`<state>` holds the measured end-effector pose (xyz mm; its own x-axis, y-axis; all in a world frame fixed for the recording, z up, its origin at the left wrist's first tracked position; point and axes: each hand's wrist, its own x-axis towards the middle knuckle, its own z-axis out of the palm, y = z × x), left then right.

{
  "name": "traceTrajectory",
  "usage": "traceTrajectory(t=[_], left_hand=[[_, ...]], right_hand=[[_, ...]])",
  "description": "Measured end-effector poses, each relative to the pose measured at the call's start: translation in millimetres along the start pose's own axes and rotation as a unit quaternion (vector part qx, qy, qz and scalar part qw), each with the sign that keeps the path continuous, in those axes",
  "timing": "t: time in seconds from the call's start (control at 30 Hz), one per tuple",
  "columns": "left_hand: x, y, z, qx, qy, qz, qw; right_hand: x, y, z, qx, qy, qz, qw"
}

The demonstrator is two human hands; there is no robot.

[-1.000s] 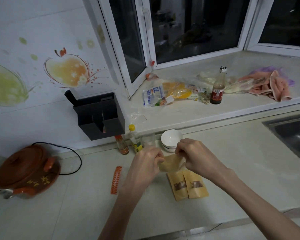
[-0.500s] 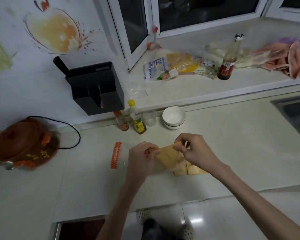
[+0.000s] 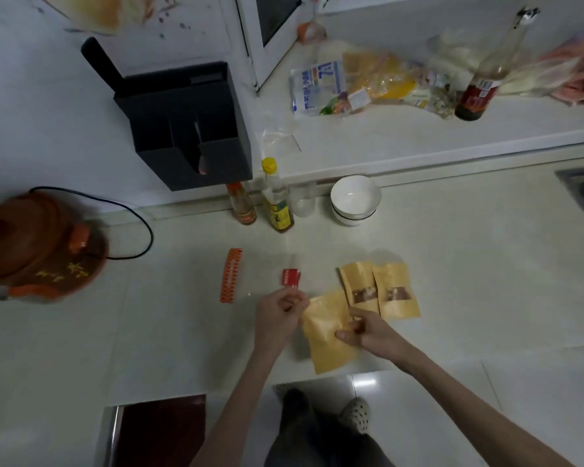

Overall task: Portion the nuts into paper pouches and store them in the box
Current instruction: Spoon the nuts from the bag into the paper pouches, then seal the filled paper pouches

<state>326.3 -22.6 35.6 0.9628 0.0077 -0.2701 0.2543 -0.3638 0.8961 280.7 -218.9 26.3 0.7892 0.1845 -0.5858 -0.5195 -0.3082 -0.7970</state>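
Pouch in hand: a plain brown paper pouch [image 3: 327, 332] lies tilted near the front edge of the counter [image 3: 469, 264], right between the two hands, its lower end reaching the counter's edge.
Left hand: the left hand [image 3: 277, 318] sits at the pouch's top left corner, fingers curled in and pinching that corner as far as I can see. The fingertips are bunched up, so the exact grip is hard to read.
Right hand: the right hand [image 3: 368, 332] comes in from the right side and holds the pouch's right edge about halfway down, thumb lying on the paper and the other fingers curled around the edge.
Filled pouches: two more paper pouches [image 3: 380, 291] with little windows showing something dark inside lie flat side by side on the counter, just behind the right hand and touching each other. The near one's corner is just beside the pouch being held.
Red packet: a small red packet [image 3: 291, 276] lies just behind the left hand.
Orange strip: an orange ribbed strip [image 3: 230, 275] lies to the left of the left hand, a bit apart.
Back of counter: a white bowl [image 3: 355, 199], two small bottles [image 3: 277, 200] and a clear cup by the wall, well away from the hands.
Box: a black box [image 3: 189, 129] hangs on the wall above the bottles.
Far left: a brown clay pot [image 3: 38, 244] with a black cord.
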Motion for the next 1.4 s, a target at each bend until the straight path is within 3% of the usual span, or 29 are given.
traceTrajectory(t=[0.2,0.37,0.53,0.67,0.83,1.07,1.23,1.4], left_hand=[[13.2,-40.2,-3.4,-0.052,-0.063,-0.139,0.987],[35.5,-43.6,-6.2,-0.131,-0.154,-0.197,0.959],[61.7,-53.1,-9.3,-0.073,-0.142,-0.203,0.966],[69.6,-69.5,-9.1,-0.056,-0.151,-0.185,0.969],[80.9,-83.4,-12.8,-0.025,-0.177,-0.156,0.971],[91.9,-81.9,-10.3,0.121,-0.141,-0.070,0.980],[94.7,-61.0,24.4,0.148,-0.219,0.002,0.964],[106.2,-41.5,71.6,0.164,-0.253,-0.021,0.953]], right_hand=[[28.8,10.1,31.2,-0.002,0.093,0.118,0.989],[57.1,-15.4,40.3,0.017,0.136,0.107,0.985],[77.1,-26.2,44.9,-0.046,0.203,0.098,0.973],[83.8,-28.1,50.4,-0.116,0.227,0.092,0.963],[90.1,-24.7,54.6,-0.111,0.231,0.095,0.962],[78.7,-5.2,43.8,-0.165,0.172,0.168,0.957],[57.7,13.0,22.3,-0.134,0.094,0.181,0.970],[46.9,27.2,-14.0,-0.150,0.096,0.184,0.967]])
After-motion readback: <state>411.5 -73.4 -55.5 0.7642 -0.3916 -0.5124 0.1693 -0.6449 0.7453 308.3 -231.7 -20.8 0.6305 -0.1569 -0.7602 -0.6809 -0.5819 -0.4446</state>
